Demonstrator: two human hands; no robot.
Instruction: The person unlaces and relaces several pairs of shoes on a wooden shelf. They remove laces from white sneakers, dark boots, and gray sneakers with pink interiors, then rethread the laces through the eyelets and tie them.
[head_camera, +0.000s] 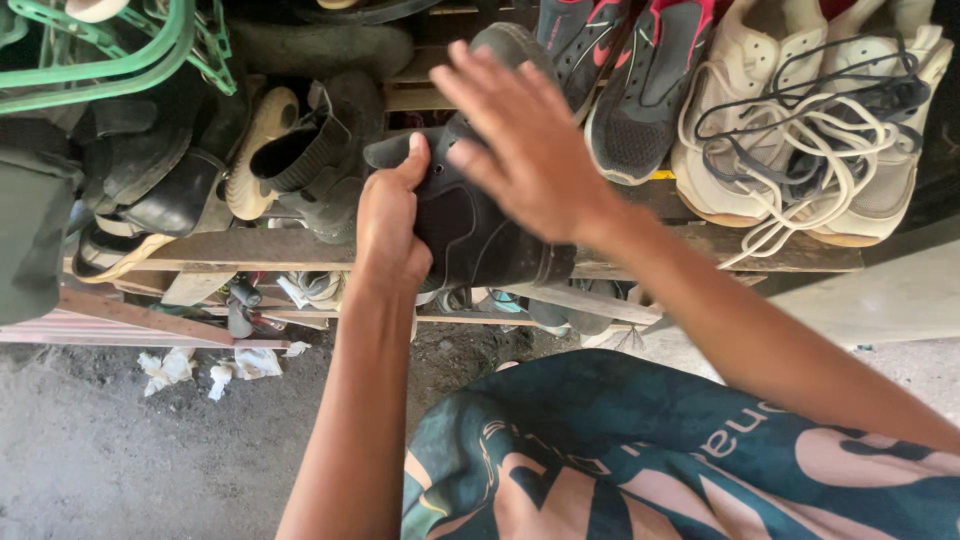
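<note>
Black high-top shoe of matte synthetic material (470, 235): lies on its side at the front edge of a weathered wooden slat rack (250, 248), between other footwear. Left hand (388, 225): clenched around the shoe's near side, thumb up along its collar. Right hand (525, 140): released, fingers spread flat, above the shoe, blurred. Adjacent: pair of white lace-up sneakers with tangled laces (810, 130); dark grey mesh trainers with pink accents (630, 80); green plastic hangers (120, 50).
</note>
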